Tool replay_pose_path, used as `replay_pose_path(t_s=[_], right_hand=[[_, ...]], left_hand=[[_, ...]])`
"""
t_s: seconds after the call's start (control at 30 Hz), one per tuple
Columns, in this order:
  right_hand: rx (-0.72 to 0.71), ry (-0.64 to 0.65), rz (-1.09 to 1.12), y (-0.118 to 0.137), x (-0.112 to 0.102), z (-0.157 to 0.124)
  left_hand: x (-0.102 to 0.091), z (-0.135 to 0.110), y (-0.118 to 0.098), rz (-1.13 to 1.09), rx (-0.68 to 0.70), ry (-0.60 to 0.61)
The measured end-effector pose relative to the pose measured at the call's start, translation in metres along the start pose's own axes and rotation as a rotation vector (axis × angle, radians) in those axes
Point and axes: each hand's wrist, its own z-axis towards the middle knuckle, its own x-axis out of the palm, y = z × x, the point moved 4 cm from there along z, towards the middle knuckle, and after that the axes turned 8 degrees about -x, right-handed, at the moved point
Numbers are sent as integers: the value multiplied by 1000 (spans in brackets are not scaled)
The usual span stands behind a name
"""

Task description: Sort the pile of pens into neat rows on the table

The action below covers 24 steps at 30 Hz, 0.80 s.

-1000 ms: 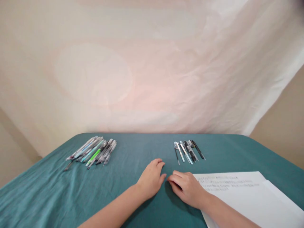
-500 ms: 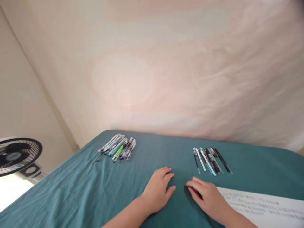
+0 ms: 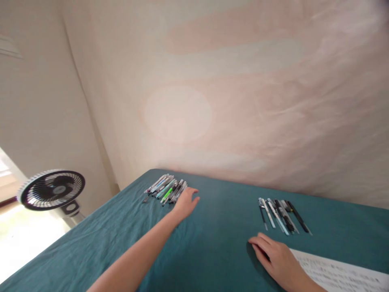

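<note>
In the head view, the left hand (image 3: 184,205) is at the near right edge of the left pens (image 3: 165,190), thumb and fingers apart; contact I cannot tell. This looks like a reach; a grip would call for separating one pen. The right hand (image 3: 276,257), fingers bent, is between the right pens (image 3: 280,215) and paper (image 3: 343,268); whether closed, I cannot tell.

Black round fan (image 3: 58,190) at left, wrinkled pink-and-cream cloth (image 3: 243,105) beyond the teal tablecloth (image 3: 223,231)
</note>
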Motion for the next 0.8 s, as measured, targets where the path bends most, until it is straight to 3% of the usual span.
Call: replay_pose_path(t_s=[0.07,0.17,0.27,0.37,0.6,0.73,0.8], right_hand=[[-1,0,1,0,1,0],[-2,-11,7,1,0,-1],[-2,-39,7,2,-3,-1],[5,-40,8,3,-4,0],[44,3,27,4,-7,1],[62,-12,45,5,-10,2],[75,-18,74,4,-12,3]], left_hand=[[-19,22,38,181,-180,-79],[-34,40,76,253,-290,-133],[-30,47,92,295,-362,-138],[-20,52,96,313,-398,-116],[-28,57,84,268,-357,-103],[-26,55,42,95,-221,-106],[-15,51,11,-276,-169,-3]])
